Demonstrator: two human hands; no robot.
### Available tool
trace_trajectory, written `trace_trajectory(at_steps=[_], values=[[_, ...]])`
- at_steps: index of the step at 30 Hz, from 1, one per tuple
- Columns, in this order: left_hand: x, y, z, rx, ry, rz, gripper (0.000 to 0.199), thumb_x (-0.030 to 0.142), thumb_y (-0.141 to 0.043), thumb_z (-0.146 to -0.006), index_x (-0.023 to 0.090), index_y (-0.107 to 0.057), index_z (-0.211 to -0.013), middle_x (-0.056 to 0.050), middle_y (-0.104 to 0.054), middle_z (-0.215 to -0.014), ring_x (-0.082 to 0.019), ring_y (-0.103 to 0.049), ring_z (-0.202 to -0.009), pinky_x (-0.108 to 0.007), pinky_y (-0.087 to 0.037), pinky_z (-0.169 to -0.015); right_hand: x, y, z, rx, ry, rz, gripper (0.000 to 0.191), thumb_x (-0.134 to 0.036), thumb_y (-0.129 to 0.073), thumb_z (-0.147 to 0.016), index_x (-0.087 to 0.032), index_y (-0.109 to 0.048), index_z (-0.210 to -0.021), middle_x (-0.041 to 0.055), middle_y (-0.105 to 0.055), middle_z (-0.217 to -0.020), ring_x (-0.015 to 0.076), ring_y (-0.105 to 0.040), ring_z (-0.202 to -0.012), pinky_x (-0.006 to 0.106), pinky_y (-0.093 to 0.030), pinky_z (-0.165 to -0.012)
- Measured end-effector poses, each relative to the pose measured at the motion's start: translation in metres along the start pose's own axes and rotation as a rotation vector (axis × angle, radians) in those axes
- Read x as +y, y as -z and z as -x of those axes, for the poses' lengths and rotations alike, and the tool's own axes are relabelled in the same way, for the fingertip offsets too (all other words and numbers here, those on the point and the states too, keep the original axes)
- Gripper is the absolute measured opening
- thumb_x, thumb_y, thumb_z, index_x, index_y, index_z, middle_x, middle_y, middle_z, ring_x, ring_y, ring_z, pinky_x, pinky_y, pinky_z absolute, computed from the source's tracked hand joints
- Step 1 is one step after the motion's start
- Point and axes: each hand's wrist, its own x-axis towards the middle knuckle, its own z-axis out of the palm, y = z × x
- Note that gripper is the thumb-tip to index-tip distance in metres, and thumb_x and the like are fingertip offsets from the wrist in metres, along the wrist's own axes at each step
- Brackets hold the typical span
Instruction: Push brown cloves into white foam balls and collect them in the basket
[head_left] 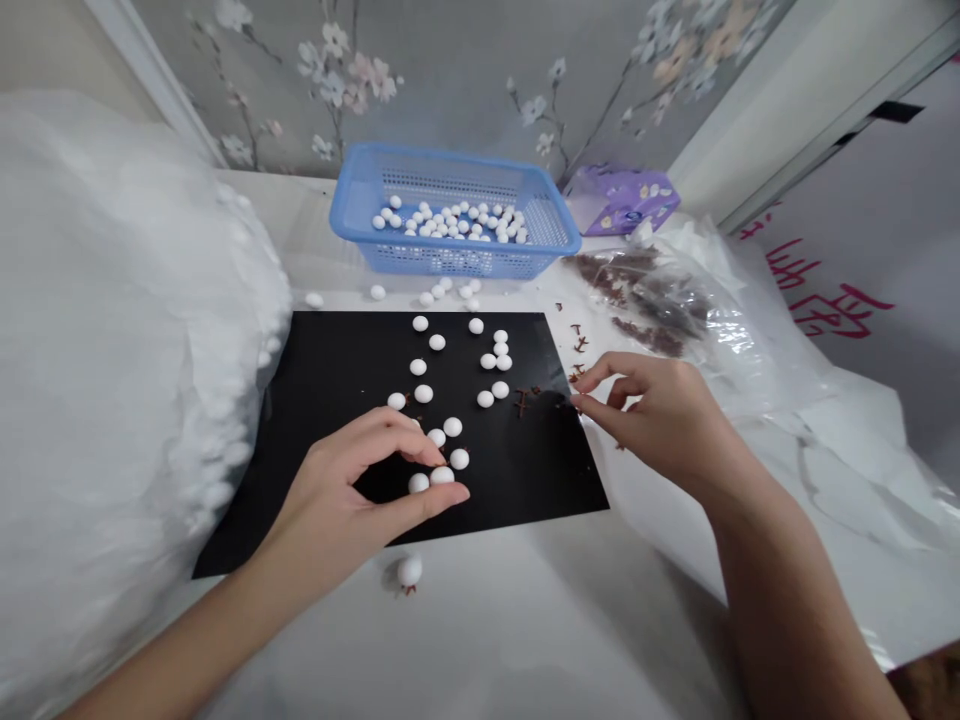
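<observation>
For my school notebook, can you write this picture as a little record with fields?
left hand: left hand, fingers around a white ball
right hand: right hand, near brown bits
under hands: black sheet, balls scattered on it
behind: blue basket, balls inside
right side: clear bag, brown bits inside
left side: big white bag

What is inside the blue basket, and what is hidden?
Many small white balls lie inside the blue plastic basket. The basket floor shows between them; what lies under them is covered.
</observation>
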Motion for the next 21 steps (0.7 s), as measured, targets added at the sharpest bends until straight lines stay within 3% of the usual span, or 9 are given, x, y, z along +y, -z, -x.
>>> trace_trajectory(at_steps=[4,9,16,21], values=[[0.001,0.0,0.002,0.003,-0.07,-0.067,0.014,0.033,-0.072,-0.066,0.023,-0.064,-0.067,0.002,-0.061,-0.075,-0.011,-0.057,-0.067,-0.021,-0.044,-0.063,-0.004,0.001,-0.001,0.059,-0.047,-0.005,0.015,-0.032,-0.063,-0.07,-0.018,-0.067,-0.072,0.0009,-0.06,-0.055,0.0097,-0.047,-0.041,0.022,-0.038,-0.04],[-0.002,-0.003,0.005,-0.014,-0.139,-0.086,0.011,0.031,-0.069,-0.069,0.022,-0.064,-0.071,0.001,-0.062,-0.077,-0.012,-0.057,-0.069,-0.022,-0.045,-0.065,-0.009,0.0,0.001,0.131,0.009,-0.065,0.02,-0.034,-0.064,-0.072,-0.016,-0.069,-0.079,0.0005,-0.057,-0.05,0.0123,-0.051,-0.043,0.024,-0.042,-0.042],[-0.007,-0.005,0.008,-0.037,-0.093,-0.068,0.022,0.028,-0.066,-0.072,0.025,-0.06,-0.093,0.003,-0.066,-0.084,-0.012,-0.061,-0.075,-0.021,-0.048,-0.068,-0.015,-0.004,0.004,0.193,0.083,-0.095,0.01,-0.026,-0.063,-0.073,-0.017,-0.068,-0.076,0.0009,-0.062,-0.058,0.0118,-0.055,-0.047,0.023,-0.045,-0.044],[-0.009,-0.006,0.008,-0.028,-0.081,-0.048,0.024,0.027,-0.066,-0.073,0.026,-0.058,-0.096,0.004,-0.067,-0.085,-0.012,-0.062,-0.08,-0.021,-0.049,-0.07,-0.015,-0.009,0.004,0.24,0.158,-0.11,0.006,-0.02,-0.062,-0.074,-0.019,-0.068,-0.073,-0.0007,-0.064,-0.06,0.0097,-0.055,-0.047,0.02,-0.045,-0.044]])
